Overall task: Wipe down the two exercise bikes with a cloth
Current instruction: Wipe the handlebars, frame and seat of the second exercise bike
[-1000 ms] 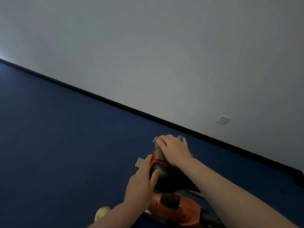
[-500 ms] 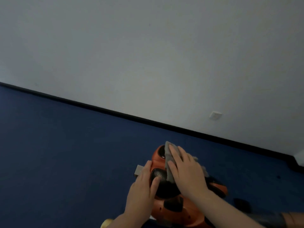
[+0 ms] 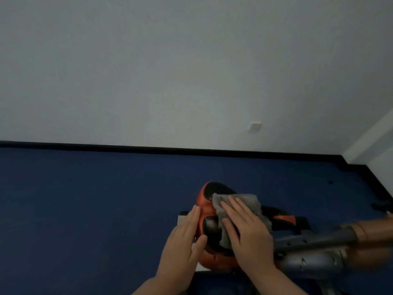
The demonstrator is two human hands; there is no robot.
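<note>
An orange and black bike seat sits low in the middle of the view. A grey cloth lies over its right half. My right hand presses flat on the cloth with straight fingers. My left hand rests flat against the seat's left side, fingers straight and thumb on the black pad. The grey and orange frame of the exercise bike runs off to the right, blurred.
Dark blue floor spreads to the left and behind the seat. A white wall with a black skirting board and a socket stands beyond. A wall corner is at the right.
The view has swung level and to the right. My right hand has slid the cloth from the seat's far tip across its top toward me. My left hand stays on the seat's left side.
</note>
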